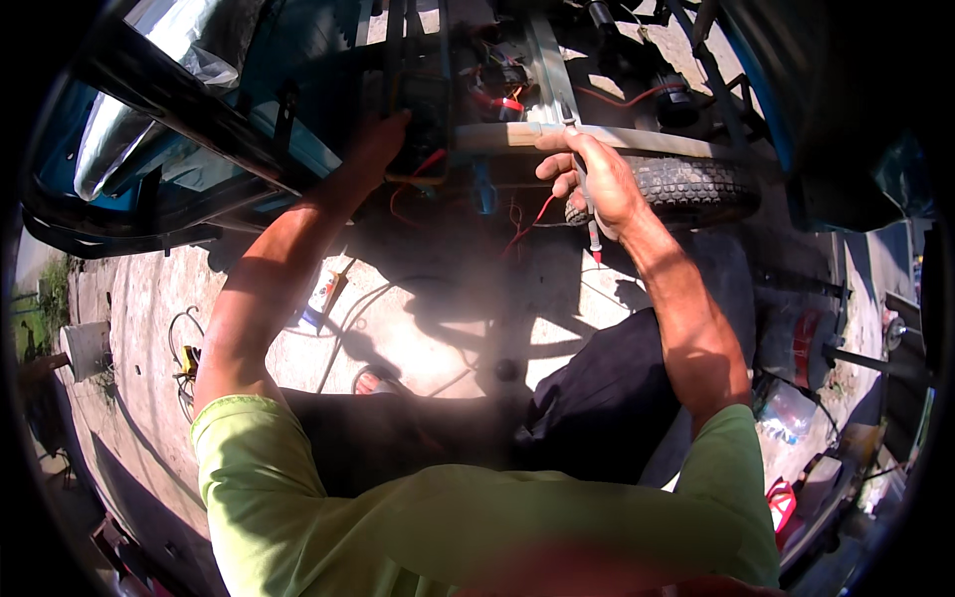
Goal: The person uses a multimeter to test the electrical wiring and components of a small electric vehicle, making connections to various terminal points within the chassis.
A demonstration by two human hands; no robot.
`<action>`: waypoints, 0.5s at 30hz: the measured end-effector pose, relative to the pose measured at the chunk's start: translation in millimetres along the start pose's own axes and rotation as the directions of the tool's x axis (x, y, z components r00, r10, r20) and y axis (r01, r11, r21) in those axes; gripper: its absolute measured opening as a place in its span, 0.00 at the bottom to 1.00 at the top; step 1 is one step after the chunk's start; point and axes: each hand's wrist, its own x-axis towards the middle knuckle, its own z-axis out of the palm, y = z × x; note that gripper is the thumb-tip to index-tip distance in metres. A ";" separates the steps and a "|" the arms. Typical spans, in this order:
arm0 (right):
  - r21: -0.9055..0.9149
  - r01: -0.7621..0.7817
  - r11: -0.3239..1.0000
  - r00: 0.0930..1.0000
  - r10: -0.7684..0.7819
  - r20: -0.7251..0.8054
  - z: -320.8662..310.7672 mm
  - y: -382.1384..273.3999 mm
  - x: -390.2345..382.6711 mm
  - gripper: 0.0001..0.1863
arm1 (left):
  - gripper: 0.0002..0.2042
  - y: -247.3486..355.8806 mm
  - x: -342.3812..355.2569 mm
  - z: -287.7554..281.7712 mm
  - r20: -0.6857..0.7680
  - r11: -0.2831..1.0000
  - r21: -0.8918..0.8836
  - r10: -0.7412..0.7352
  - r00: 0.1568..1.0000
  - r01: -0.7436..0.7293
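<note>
My left hand (pixel 380 142) reaches into shadow at the far left of the middle. Its thumb lies at the edge of a dark, boxy multimeter (pixel 423 119) with a yellowish rim; the other fingers are mostly hidden. A red test lead (pixel 431 160) hangs beside the meter. My right hand (pixel 604 179) is closed round a slim, dark pen-like probe (pixel 584 179), held nearly upright in the picture, with a red lower end. Its upper end lies by a pale, scuffed bar (pixel 497 137). Thin red wire (pixel 542 212) dangles between my hands.
A treaded tyre (pixel 696 189) lies behind my right wrist. Beyond the bar is an open vehicle frame with a bundle of wires (pixel 502 75) and a dark motor-like part (pixel 676 102). A thick black tube (pixel 189 104) slants at left. Below, a tube-shaped package (pixel 320 298) rests on concrete.
</note>
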 end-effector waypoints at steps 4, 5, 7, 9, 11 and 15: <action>-0.001 0.019 1.000 0.999 -0.019 0.048 8.8 -3.9 4.7 0.27 | 0.22 -26.8 34.0 -4.2 -0.041 0.949 0.304 0.103 0.994 -0.086; -0.002 0.025 1.000 0.998 -0.025 0.061 12.0 -5.2 5.9 0.27 | 0.23 -33.5 37.1 -7.1 -0.036 0.908 0.397 0.162 0.986 -0.134; -0.004 0.028 1.000 0.997 -0.028 0.076 15.0 -4.5 8.6 0.27 | 0.22 -34.4 36.0 -3.9 -0.024 0.845 0.499 0.237 0.971 -0.193; -0.015 0.045 0.999 0.993 -0.043 0.107 18.6 0.4 15.9 0.27 | 0.21 -32.5 31.3 -4.4 -0.075 0.868 0.465 0.233 0.970 -0.173; -0.027 0.073 0.997 0.988 -0.068 0.137 24.9 2.8 22.7 0.28 | 0.19 -26.8 30.3 -11.3 0.023 0.665 0.700 0.346 0.938 -0.262; 0.033 0.080 0.996 0.987 -0.084 0.140 29.6 3.7 34.8 0.27 | 0.16 -2.6 13.8 -24.0 0.292 0.266 0.871 0.394 0.871 -0.412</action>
